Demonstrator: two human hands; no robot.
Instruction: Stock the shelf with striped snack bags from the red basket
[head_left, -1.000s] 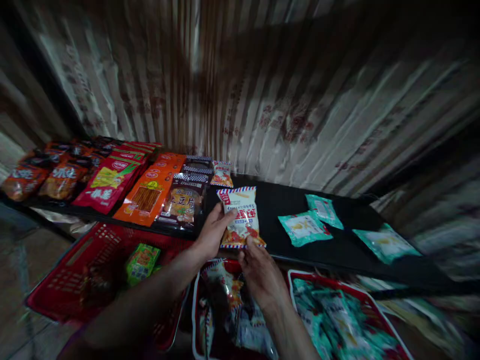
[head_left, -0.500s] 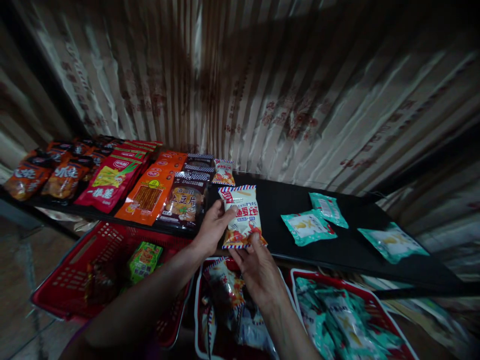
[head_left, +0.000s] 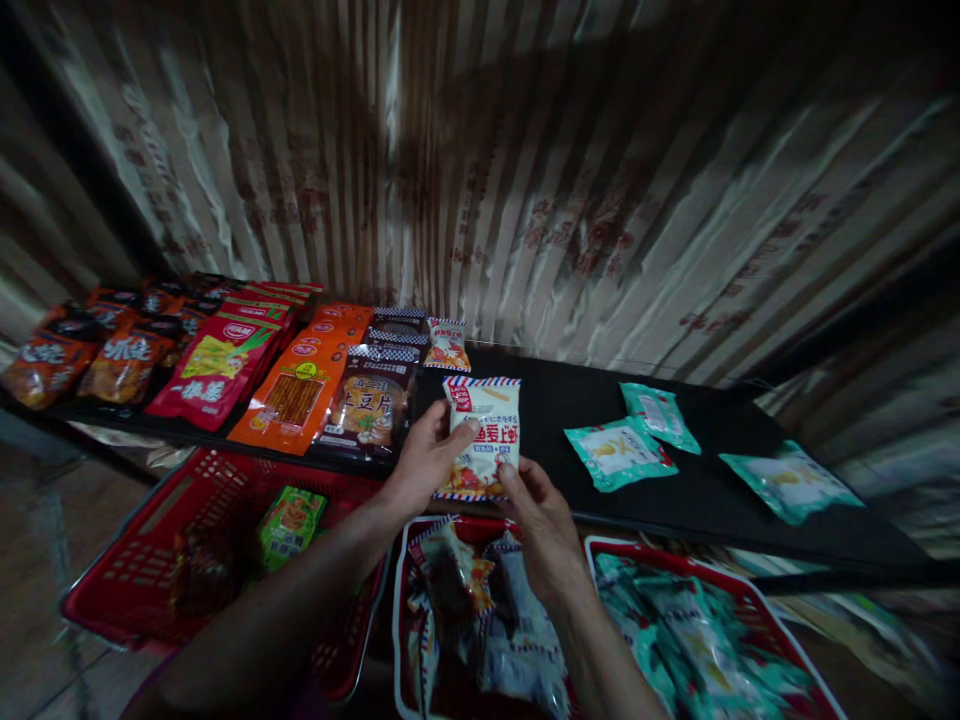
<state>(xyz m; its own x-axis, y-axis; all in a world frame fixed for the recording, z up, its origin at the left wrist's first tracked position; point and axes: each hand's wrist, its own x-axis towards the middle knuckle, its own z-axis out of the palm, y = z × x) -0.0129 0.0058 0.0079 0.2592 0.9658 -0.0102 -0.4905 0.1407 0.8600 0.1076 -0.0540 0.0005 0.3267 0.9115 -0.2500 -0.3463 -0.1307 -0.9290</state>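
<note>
A pleated, striped sheet (head_left: 592, 210) with reddish print hangs behind a long black shelf (head_left: 547, 395). Below the shelf's front edge stand a left red basket (head_left: 142, 530), holding a green packet (head_left: 291, 525) among darker goods, a middle basket (head_left: 397, 640) with white-and-blue packets (head_left: 517, 670), and a right basket (head_left: 806, 655) full of teal packets (head_left: 697, 635). The person's left hand (head_left: 427, 455) and right hand (head_left: 547, 515) share one white snack packet (head_left: 486, 440) over the shelf's front edge; whether it touches the shelf cannot be told. The left fingers grip its left side, thumb across the front; the right fingers hold its lower right corner. Left of it lie brown packets (head_left: 367, 400), then an orange packet (head_left: 300, 385). Behind it sits a similar, smaller-looking packet (head_left: 448, 345).
</note>
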